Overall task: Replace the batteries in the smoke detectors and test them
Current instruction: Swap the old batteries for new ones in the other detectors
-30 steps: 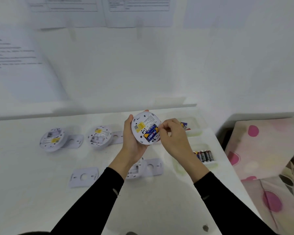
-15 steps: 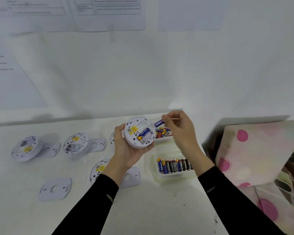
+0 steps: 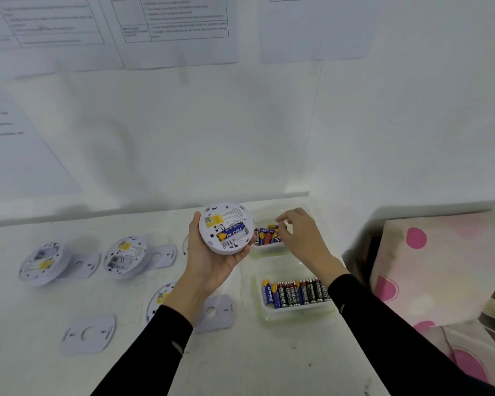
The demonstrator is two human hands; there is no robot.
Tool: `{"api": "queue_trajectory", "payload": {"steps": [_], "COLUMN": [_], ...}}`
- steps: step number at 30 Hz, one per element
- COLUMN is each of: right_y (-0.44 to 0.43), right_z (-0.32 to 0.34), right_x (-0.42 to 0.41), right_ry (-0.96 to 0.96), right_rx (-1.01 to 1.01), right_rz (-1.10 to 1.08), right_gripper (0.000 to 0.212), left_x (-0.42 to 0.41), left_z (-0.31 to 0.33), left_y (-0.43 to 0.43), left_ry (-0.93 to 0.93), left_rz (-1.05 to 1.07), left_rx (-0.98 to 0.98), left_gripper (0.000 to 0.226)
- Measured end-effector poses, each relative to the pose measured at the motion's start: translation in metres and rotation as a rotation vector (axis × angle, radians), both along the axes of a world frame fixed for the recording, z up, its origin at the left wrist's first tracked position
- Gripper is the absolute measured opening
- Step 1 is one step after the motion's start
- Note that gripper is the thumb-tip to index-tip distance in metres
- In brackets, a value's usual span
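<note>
My left hand point(image 3: 212, 264) holds a round white smoke detector point(image 3: 226, 227) with its back towards me; one blue battery point(image 3: 232, 232) lies in the open compartment and the slot beside it is empty. My right hand point(image 3: 303, 238) hovers over the far clear tray point(image 3: 269, 248), fingers loosely apart, with nothing visible in them. Several blue and yellow batteries point(image 3: 267, 234) lie loose in that tray. A nearer clear tray point(image 3: 297, 311) holds a row of black, red and blue batteries point(image 3: 295, 292).
Two more detectors point(image 3: 42, 262) point(image 3: 125, 257) lie back-up at the left, and a third point(image 3: 162, 298) is partly hidden by my left forearm. Flat mounting plates point(image 3: 89, 334) point(image 3: 217, 312) lie on the white table. A pink-dotted cushion point(image 3: 440, 267) stands right of the table.
My right hand pulled a blue battery out of the detector, carried it right to the far tray and let it go. The camera view shifted right.
</note>
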State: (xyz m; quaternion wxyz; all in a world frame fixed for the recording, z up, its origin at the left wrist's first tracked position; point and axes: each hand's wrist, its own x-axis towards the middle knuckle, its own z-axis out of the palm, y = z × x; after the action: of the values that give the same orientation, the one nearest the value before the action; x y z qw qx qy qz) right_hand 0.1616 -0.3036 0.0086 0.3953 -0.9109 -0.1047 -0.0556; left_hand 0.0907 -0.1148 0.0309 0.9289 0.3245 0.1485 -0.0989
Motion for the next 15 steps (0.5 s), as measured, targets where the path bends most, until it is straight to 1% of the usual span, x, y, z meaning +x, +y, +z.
{"api": "queue_trajectory", "payload": {"steps": [2,3,5,7,11,15], "right_y": [0.014,0.022,0.036,0.047,0.056,0.058], "right_z": [0.018,0.027,0.041,0.043,0.036,0.039], "right_x": [-0.021,-0.033,-0.055,-0.067,-0.07,-0.07], "right_ry": [-0.094,-0.094,-0.018,0.059,0.034,0.036], "right_rx": [0.204,0.297,0.442,0.537,0.573,0.454], "right_rz": [0.07,0.112,0.185,0.208,0.138,0.094], "right_gripper": [0.02,0.025,0.034,0.042,0.053,0.057], "left_x": [0.002,0.003,0.004,0.004,0.003,0.007], "left_z": [0.001,0.002,0.004,0.006,0.005,0.002], "left_y": [-0.002,-0.004,-0.01,-0.017,-0.024,-0.024], "left_ry": [-0.024,-0.042,-0.076,-0.101,-0.139,-0.163], "left_rz": [0.002,0.009,0.024,0.041,0.049,0.026], "left_rx": [0.038,0.062,0.114,0.158,0.189,0.236], "left_gripper": [0.073,0.07,0.066,0.065,0.056,0.053]}}
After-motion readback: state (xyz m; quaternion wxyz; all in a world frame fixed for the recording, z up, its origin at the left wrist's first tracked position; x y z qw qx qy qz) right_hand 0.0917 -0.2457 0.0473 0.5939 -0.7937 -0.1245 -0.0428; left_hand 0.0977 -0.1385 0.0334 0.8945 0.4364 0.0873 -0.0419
